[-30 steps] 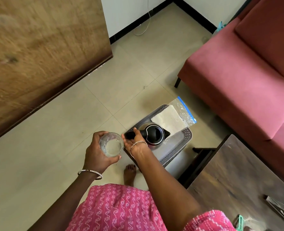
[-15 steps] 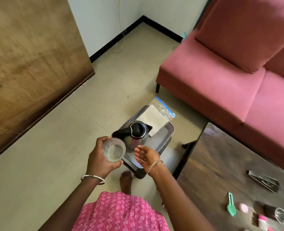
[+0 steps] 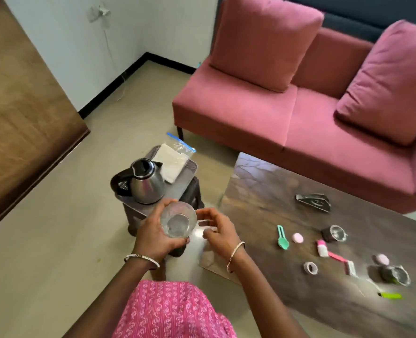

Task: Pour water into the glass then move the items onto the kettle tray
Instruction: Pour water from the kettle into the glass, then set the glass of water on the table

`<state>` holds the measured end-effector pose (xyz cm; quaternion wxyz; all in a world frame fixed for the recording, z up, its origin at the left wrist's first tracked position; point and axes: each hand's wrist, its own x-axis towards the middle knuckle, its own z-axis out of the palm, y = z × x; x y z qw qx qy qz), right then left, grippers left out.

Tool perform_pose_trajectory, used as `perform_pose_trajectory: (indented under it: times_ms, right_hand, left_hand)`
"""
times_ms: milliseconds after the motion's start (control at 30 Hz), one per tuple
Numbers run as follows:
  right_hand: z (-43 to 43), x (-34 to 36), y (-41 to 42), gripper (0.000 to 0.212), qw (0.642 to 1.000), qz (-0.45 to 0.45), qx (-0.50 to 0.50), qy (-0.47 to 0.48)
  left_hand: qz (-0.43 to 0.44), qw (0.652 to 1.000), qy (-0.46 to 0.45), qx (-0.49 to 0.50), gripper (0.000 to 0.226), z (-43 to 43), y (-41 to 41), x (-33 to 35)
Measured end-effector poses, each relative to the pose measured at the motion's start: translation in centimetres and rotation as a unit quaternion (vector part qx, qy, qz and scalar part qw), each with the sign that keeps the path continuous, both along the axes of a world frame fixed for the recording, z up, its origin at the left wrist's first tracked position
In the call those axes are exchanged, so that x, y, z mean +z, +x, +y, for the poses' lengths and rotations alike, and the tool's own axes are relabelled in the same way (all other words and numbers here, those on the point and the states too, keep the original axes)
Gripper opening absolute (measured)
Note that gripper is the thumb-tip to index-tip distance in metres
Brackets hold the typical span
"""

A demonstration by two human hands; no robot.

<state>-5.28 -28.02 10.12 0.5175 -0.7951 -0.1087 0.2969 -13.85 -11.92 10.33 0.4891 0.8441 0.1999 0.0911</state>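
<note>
I see the glass (image 3: 178, 222), clear with a patterned wall. The left hand (image 3: 153, 236) grips it, tipped so that its mouth faces the camera, in front of the tray's near edge. How much water it holds I cannot tell. The steel kettle (image 3: 144, 184), with a black lid and handle, stands upright on the near end of the grey tray (image 3: 189, 170), its handle to the left. The loose items lie on the table (image 3: 263, 186) to the right: a green spoon (image 3: 282, 237) just beside a pink disc (image 3: 297, 237), a pink brush (image 3: 333, 256), a tape roll (image 3: 310, 267) and a lime lighter (image 3: 391, 295).
</note>
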Motion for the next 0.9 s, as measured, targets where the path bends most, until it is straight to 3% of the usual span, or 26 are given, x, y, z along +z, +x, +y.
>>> perform_pose_trajectory:
  times_ms: [300, 567, 900]
  right_hand:
    - [-16.4, 3.2, -5.7, 0.081, 0.999, -0.048, 0.014, -0.010]
    - [-28.4, 3.7, -8.5, 0.090, 0.989, -0.089, -0.119, -0.008]
    - [-38.4, 3.6, -7.3, 0.080, 0.934, -0.174, -0.311, -0.028]
  left_hand:
    - [-0.005, 0.990, -0.025, -0.138, 0.088, -15.0, -0.9, 2.3]
    - [-0.008, 0.953, -0.054, -0.299, 0.093, -26.1, 1.2, 4.0]
    - [-0.006, 0.882, -0.090, -0.462, 0.093, -38.1, 7.6, 4.5]
